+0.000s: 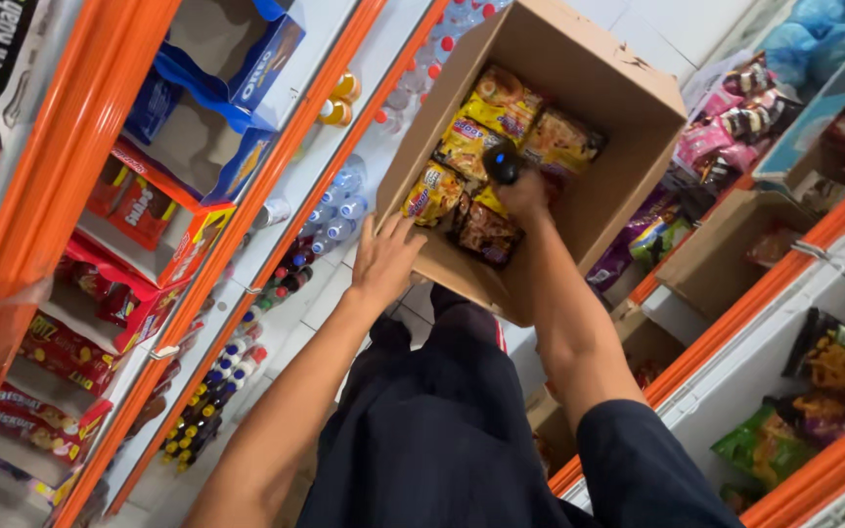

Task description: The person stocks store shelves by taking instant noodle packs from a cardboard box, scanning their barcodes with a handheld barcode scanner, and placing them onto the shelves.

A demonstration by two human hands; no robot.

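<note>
An open brown cardboard box (628, 108) sits on the floor ahead of me, holding several yellow and orange snack packets (501, 103). My left hand (383, 259) rests flat on the box's near rim, fingers spread. My right hand (520, 194) reaches down inside the box, closed around a small dark round object (503, 162) above the packets. Both forearms stretch forward over my dark trousers (442, 420).
Orange-edged shelves (227, 225) on the left carry blue and red biscuit cartons (246, 68) and rows of bottles (334, 210). Right-hand shelves (735, 332) hold bagged snacks and another cardboard box (726, 244). White floor tiles lie between the shelves.
</note>
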